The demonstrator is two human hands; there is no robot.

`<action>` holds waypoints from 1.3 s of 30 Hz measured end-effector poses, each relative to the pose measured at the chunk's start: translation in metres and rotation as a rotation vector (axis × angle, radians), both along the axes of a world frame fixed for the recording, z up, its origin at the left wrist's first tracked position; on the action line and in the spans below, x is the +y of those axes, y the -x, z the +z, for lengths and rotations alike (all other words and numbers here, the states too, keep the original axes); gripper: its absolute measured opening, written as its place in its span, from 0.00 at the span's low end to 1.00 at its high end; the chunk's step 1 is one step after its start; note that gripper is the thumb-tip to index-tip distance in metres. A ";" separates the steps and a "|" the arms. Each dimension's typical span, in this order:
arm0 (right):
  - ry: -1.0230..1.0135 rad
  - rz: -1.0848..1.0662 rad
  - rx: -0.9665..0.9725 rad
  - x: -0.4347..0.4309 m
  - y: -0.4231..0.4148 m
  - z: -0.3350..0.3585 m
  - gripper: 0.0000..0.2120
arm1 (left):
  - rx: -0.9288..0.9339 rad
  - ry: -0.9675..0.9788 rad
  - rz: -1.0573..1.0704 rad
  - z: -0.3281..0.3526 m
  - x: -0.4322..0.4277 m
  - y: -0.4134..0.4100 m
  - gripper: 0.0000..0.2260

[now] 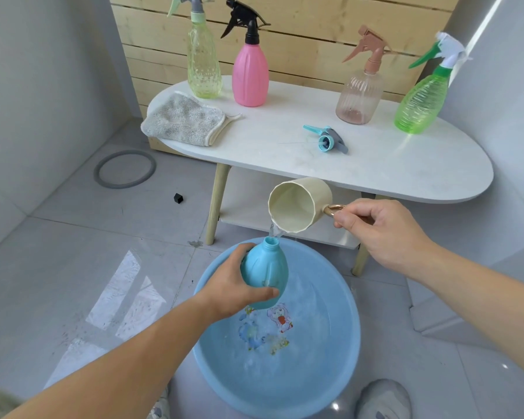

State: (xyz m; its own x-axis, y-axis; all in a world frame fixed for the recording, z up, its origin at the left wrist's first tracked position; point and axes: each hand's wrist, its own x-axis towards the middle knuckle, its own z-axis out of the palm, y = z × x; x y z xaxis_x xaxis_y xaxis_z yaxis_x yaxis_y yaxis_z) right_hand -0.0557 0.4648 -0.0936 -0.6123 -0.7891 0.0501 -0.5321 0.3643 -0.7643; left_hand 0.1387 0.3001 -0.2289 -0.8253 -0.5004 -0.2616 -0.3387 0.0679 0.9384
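One white bench point(375, 164) stands behind the work, and just in front of it on the floor sits the blue basin point(330, 385) with shallow water in it. Above the basin's far rim the left hand point(233, 288) holds the blue bottle point(265, 267), its grip wrapped round the belly, the neck uppermost and uncapped. The right hand point(384, 231) has its grip pinched on the gold handle of the cream cup point(303, 204), which is tipped so that a thin stream of water point(274, 231) falls at the bottle's mouth. The filling step looks to be in hand. Next, I judge, the cup must be levelled once the bottle is full enough. Then the teal spray head point(327, 139), lying on the bench, has to be fetched and screwed on. The narrow mouth calls for steady aim meanwhile.
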 end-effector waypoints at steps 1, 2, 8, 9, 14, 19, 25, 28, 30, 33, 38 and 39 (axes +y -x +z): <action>0.003 0.003 0.003 0.000 0.000 0.001 0.10 | 0.002 -0.006 0.002 0.000 0.000 0.000 0.36; 0.005 0.006 0.006 0.000 -0.001 0.001 0.10 | 0.002 -0.009 0.003 -0.001 0.000 0.000 0.36; 0.038 0.033 0.027 -0.001 -0.001 0.001 0.09 | -0.002 -0.001 0.001 -0.003 -0.001 0.002 0.37; 0.045 0.037 0.029 -0.002 0.000 0.000 0.10 | -0.004 0.000 0.001 -0.003 -0.001 0.002 0.38; 0.082 0.065 0.051 -0.002 0.000 -0.001 0.12 | -0.013 0.006 -0.003 -0.004 -0.001 0.002 0.40; 0.098 0.095 0.077 -0.002 0.003 -0.005 0.12 | -0.023 0.014 0.002 -0.005 -0.002 0.001 0.37; 0.097 0.119 0.151 -0.005 0.006 -0.009 0.12 | -0.025 0.024 0.001 -0.007 -0.003 0.002 0.36; 0.099 0.131 0.199 -0.006 0.006 -0.010 0.12 | -0.025 0.025 0.004 -0.010 -0.004 0.001 0.36; 0.095 0.132 0.234 -0.007 0.007 -0.010 0.13 | -0.030 0.021 0.010 -0.011 -0.004 0.002 0.37; 0.096 0.159 0.318 -0.007 0.008 -0.013 0.13 | -0.032 0.015 0.013 -0.012 -0.005 0.003 0.39; 0.109 0.212 0.430 -0.006 0.011 -0.017 0.08 | -0.037 0.030 0.005 -0.013 -0.005 0.003 0.37; 0.114 0.218 0.455 -0.006 0.012 -0.018 0.09 | -0.039 0.029 0.006 -0.013 -0.005 0.003 0.37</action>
